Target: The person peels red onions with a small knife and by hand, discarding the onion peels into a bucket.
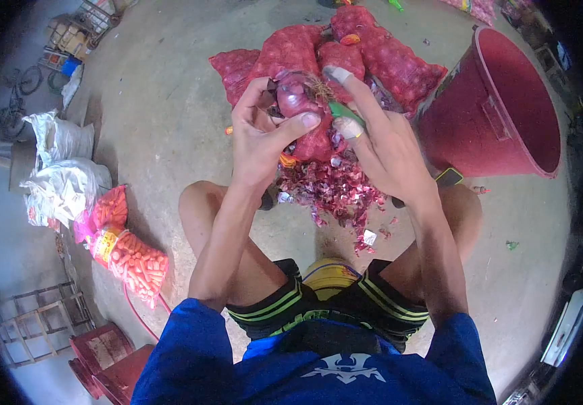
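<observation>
My left hand grips a red onion between thumb and fingers, its rooty end turned to the right. My right hand, with white coverings on the thumb and a fingertip, is closed on a small green-handled tool beside the onion. The tool's blade is hidden. Red mesh sacks of onions lie behind and under the hands. Below them, a heap of purple onion skins is spread on the floor between my feet.
A large red tub stands at the right. White sacks and a mesh bag of carrots are at the left. Red containers stand at the lower left. A yellow seat shows beneath me.
</observation>
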The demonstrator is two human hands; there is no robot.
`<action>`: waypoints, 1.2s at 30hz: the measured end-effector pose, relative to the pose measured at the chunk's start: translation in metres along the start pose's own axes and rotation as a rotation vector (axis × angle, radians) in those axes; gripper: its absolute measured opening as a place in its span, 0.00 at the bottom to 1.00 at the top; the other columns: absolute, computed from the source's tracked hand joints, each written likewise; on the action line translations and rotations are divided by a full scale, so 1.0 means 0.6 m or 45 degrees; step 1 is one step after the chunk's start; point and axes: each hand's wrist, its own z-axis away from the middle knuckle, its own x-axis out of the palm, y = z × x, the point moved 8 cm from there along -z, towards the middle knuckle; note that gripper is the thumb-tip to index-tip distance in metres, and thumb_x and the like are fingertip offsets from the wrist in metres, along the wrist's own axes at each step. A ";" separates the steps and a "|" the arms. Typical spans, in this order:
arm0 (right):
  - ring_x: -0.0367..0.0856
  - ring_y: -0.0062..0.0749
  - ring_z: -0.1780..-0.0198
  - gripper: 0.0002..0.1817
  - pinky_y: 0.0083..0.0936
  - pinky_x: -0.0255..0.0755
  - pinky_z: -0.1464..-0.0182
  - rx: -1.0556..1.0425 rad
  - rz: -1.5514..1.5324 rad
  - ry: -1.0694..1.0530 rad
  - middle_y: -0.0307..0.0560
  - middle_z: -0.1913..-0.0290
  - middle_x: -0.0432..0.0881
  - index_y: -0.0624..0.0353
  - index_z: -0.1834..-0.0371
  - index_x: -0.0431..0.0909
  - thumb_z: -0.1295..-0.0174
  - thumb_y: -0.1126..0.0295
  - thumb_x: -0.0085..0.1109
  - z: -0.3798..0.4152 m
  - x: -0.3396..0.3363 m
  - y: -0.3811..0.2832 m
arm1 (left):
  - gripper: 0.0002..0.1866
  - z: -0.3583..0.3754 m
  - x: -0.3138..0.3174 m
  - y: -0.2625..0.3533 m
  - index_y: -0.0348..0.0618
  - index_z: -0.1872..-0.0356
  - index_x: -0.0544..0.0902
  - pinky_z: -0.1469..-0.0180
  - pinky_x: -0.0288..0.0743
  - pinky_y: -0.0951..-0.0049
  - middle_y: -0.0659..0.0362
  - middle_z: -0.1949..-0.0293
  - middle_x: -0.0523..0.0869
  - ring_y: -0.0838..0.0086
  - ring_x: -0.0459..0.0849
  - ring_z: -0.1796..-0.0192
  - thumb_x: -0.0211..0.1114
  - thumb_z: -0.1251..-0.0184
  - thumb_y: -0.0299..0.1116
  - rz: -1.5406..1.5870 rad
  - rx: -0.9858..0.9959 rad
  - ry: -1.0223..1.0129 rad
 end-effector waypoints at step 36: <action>0.78 0.43 0.70 0.35 0.34 0.78 0.57 -0.120 -0.304 -0.098 0.63 0.40 0.88 0.56 0.17 0.71 0.31 0.80 0.53 -0.011 0.019 -0.005 | 0.29 0.001 -0.018 0.013 0.35 0.38 0.81 0.49 0.91 0.70 0.54 0.43 0.89 0.71 0.92 0.48 0.82 0.41 0.19 -0.119 0.124 -0.046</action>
